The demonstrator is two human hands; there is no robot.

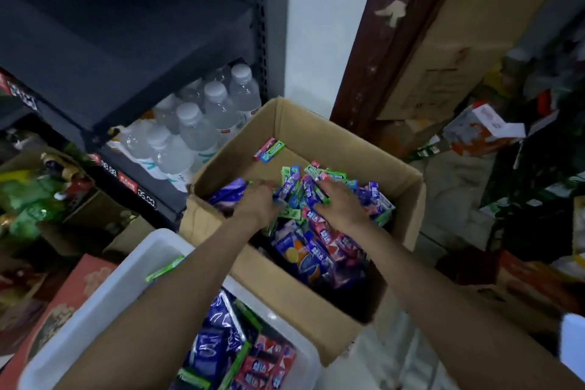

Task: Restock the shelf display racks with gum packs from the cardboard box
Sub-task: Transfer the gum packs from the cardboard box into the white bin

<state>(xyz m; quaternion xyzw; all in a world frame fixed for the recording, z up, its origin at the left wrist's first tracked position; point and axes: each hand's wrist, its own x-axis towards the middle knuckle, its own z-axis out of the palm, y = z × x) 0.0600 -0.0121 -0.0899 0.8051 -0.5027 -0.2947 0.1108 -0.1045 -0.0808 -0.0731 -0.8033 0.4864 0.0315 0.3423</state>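
Here, both hands reach down into an open cardboard box (316, 130) heaped with gum packs (316, 231) in purple, green and pink. The left hand (258, 203) and right hand (343, 203) lie close together on the pile, fingers curled into the packs; whether they actually grip any cannot be told through the blur. Just in front of the box sits a white plastic bin (104, 304) holding more packs. Behind the box to the left, water bottles (196, 127) stand on a dark shelf (133, 73).
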